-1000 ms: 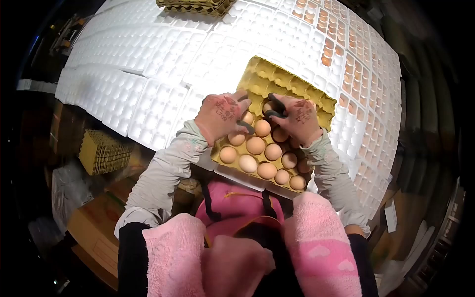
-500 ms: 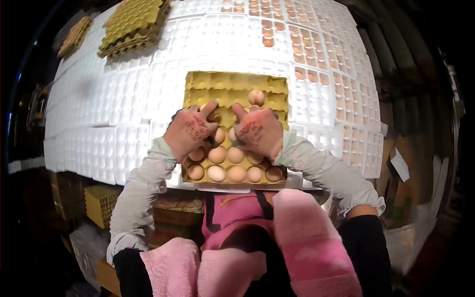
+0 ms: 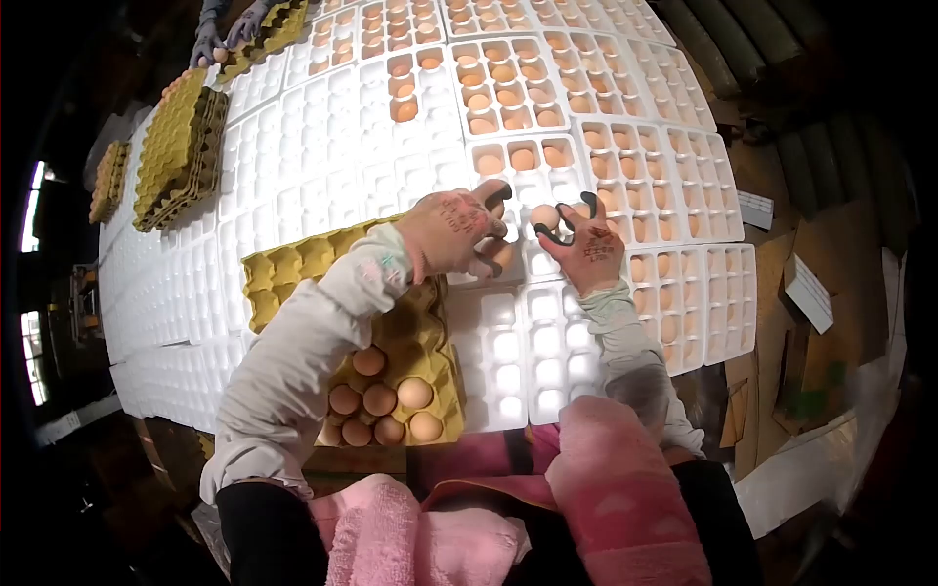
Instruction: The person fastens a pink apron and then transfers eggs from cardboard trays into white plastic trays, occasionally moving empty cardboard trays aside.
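My left hand (image 3: 451,234), in a gloved grip with dark fingertips, is curled round eggs over a white tray; one egg (image 3: 502,256) shows between its fingers. My right hand (image 3: 592,256) is just to the right, its thumb and a finger against another egg (image 3: 544,217) at the tray's cells. Below my left forearm lies a yellow pulp egg tray (image 3: 445,376), partly hidden by the sleeve. Several brown eggs (image 3: 379,399) sit in its near end. White trays with bare cells (image 3: 506,379) lie beside it.
Filled white trays (image 3: 674,278) extend right and behind. Stacked yellow trays (image 3: 176,161) stand at the left. Another person's gloved hands (image 3: 227,37) are near an egg at the top left. Cardboard (image 3: 831,283) lies beyond the right edge.
Both hands have moved from the yellow tray to the white tray at its upper right, with eggs. The view has shifted right, and fewer eggs show in the yellow tray.
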A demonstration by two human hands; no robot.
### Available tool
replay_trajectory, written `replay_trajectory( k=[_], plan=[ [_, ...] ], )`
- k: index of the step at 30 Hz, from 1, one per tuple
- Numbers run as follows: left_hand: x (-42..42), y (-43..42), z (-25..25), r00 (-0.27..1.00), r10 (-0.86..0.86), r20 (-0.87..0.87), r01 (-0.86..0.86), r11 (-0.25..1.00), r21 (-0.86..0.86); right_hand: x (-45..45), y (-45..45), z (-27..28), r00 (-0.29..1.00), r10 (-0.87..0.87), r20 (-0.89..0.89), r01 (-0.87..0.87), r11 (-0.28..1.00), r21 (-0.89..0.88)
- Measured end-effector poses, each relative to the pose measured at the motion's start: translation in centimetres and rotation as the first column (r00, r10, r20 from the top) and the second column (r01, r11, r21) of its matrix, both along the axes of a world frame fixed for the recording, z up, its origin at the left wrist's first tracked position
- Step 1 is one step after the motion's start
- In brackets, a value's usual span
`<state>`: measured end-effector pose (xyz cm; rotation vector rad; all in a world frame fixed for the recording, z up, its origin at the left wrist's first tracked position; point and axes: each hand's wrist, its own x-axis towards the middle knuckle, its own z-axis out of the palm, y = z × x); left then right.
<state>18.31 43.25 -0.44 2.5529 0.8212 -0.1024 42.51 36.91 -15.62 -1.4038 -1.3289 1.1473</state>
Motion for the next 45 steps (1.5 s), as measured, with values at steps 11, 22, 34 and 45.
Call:
replay_trajectory(
  k=[11, 22, 34, 45],
  plan=[
    [12.4, 5.3, -13.5, 0.798, 0.552, 0.242, -0.602, 0.748, 0.279, -0.1, 8.6, -0.1, 0.595, -0.351, 0.723, 0.031, 0.909, 0.416],
    [-13.6, -12.8, 8.2, 0.499, 0.750, 0.434, -0.738, 0.630, -0.241, -12.1, -6.3, 15.1, 0.766, 0.486, 0.422, -0.613, 0.750, 0.249],
    [-19.5, -23.0, 0.4, 0.936, 0.339, 0.094, -0.352, 0.892, 0.282, -15.6, -10.9, 17.7, 0.858, 0.319, -0.403, -0.391, 0.914, -0.109],
    [-23.8, -23.9, 4.0, 0.277, 0.931, 0.238, -0.338, 0.327, -0.883, -14.8, -14.5, 18.8, 0.865, 0.404, -0.299, -0.474, 0.852, -0.220]
  ],
)
